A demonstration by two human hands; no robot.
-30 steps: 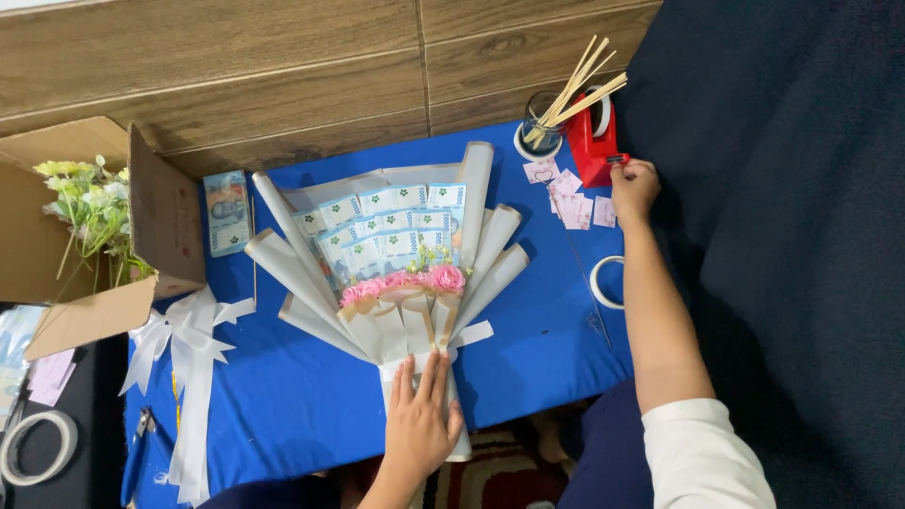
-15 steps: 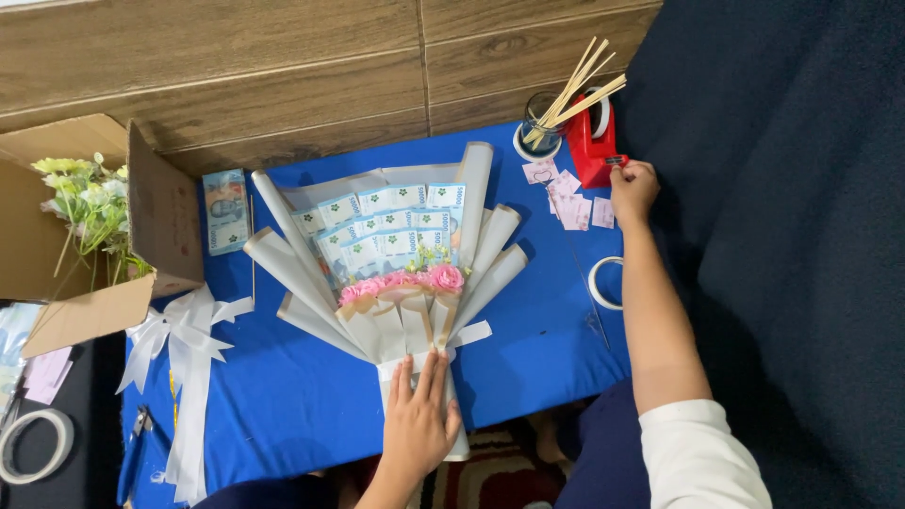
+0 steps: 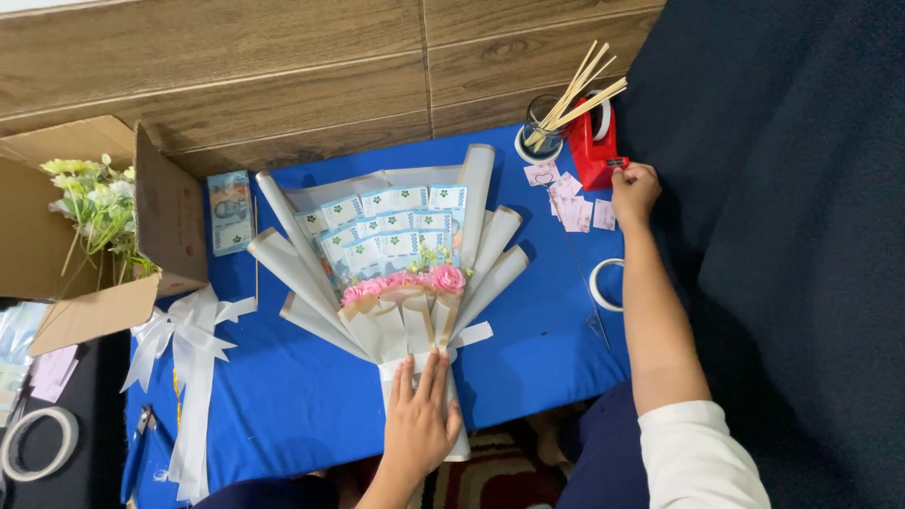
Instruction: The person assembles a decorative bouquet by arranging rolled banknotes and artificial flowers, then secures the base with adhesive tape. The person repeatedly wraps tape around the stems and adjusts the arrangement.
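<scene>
Blue mat (image 3: 528,330), money bouquet (image 3: 401,264) w/ pink flowers, left hand (image 3: 419,424) on stem

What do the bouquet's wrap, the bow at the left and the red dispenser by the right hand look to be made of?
Bouquet wrap: matte cream paper, rolled into stiff cones. Bow: white satin-like ribbon, soft loops with slight sheen. Red dispenser: probably moulded plastic, smooth and glossy. The right hand touches it; the left hand lies flat on the bouquet's handle.
</scene>
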